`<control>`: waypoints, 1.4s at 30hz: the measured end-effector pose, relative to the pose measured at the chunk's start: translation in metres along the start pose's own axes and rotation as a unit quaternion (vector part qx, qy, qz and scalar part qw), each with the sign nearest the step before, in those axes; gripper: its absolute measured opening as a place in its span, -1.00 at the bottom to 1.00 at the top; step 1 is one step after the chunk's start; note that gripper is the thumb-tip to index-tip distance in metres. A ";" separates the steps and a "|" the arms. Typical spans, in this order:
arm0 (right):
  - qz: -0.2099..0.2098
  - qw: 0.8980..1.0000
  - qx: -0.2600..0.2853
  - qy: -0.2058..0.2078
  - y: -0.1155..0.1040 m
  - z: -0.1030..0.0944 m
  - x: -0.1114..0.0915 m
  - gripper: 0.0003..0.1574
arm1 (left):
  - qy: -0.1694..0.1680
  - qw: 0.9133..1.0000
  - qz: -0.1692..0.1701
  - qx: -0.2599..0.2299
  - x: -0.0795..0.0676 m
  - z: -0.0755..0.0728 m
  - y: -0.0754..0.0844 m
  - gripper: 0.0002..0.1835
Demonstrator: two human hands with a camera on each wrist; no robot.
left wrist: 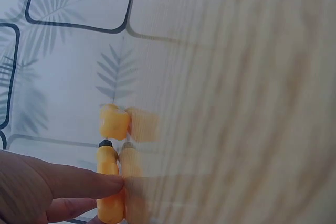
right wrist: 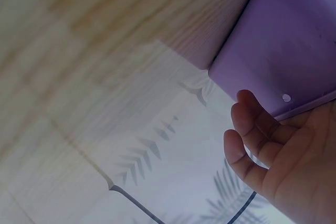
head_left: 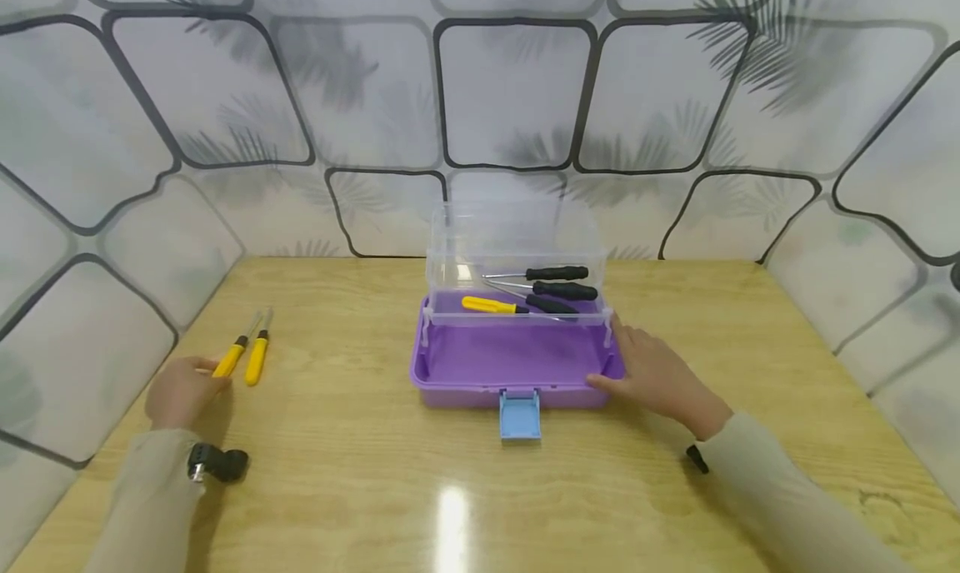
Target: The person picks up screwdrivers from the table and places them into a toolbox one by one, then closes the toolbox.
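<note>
On the left of the table, my left hand [head_left: 180, 391] pinches the yellow handle of a screwdriver [head_left: 229, 361] between thumb and fingers. In the left wrist view, that yellow handle [left wrist: 109, 203] lies against the fingertips. Just to its right rests a second yellow screwdriver [head_left: 257, 358]. My right hand [head_left: 660, 377] rests on the right end of a purple toolbox [head_left: 517, 396], thumb at the front rim, the other fingers along the outer side. In the right wrist view, these loosely bent fingers [right wrist: 247, 142] are beside the purple wall [right wrist: 283, 40].
The toolbox's clear lid [head_left: 517, 231] stands raised at the back. Three black-handled screwdrivers [head_left: 564, 291] and a yellow-handled one [head_left: 489, 305] lie in the clear plastic part. A blue latch [head_left: 520, 416] hangs at the front. A patterned wall [head_left: 517, 98] borders the wooden table [head_left: 337, 473].
</note>
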State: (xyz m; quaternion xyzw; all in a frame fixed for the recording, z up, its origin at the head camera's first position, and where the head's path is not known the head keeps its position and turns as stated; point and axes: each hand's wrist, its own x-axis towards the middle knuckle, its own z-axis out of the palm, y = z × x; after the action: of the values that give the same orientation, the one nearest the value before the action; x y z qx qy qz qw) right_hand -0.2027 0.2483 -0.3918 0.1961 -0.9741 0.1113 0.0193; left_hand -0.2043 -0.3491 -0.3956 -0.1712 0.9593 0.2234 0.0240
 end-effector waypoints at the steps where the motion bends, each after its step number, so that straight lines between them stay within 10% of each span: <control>1: 0.000 1.000 -0.001 0.001 0.000 0.000 0.000 0.34 | 0.002 1.000 -0.002 0.000 0.000 0.000 0.000 -0.49; 42: -0.010 0.999 0.003 0.033 0.000 0.007 -0.004 0.31 | 0.105 0.990 -0.081 -0.056 -0.011 0.006 0.001 -0.56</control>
State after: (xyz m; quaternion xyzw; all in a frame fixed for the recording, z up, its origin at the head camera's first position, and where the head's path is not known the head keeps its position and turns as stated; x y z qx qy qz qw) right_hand -0.1987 0.2483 -0.3995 0.2026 -0.9705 0.1200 0.0521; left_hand -0.1942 -0.3418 -0.3990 -0.2722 0.9255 0.2546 -0.0679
